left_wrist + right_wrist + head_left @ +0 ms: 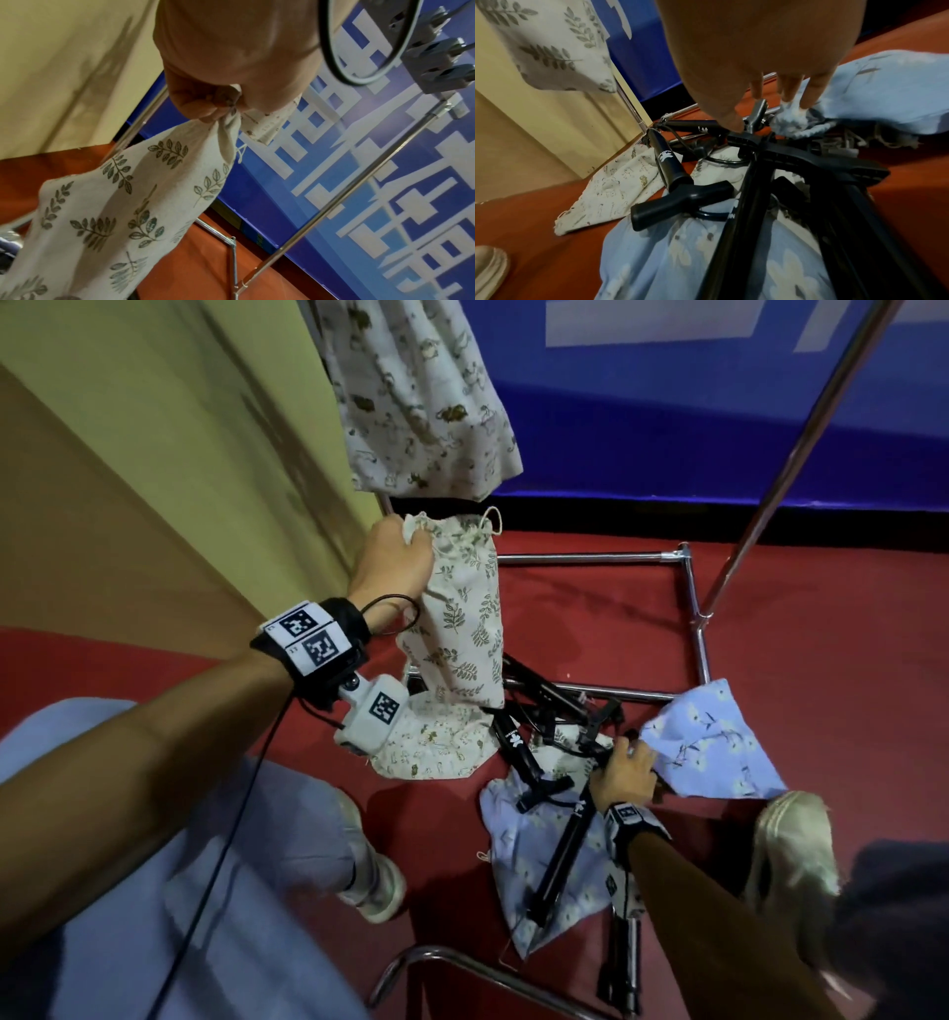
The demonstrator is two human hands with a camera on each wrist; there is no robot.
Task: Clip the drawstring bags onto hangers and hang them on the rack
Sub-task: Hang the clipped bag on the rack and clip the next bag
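My left hand (395, 557) (205, 105) grips the gathered top of a cream leaf-print drawstring bag (462, 629) (115, 203), which hangs lifted above the floor. Low at the right, my right hand (624, 775) (757, 81) reaches into a pile of black hangers (560, 860) (808, 162). Its thumb and forefinger pinch a hanger's metal clip (758, 113). The other fingertips touch the bunched mouth of a blue floral bag (714, 742) (885, 87), which spreads out to the right.
A second blue floral bag (524, 845) and a cream printed bag (431, 752) lie on the red floor under the hangers. One printed bag (421, 392) hangs on the chrome rack (590, 557); its upright (801, 439) rises at right. My shoes (793, 860) flank the pile.
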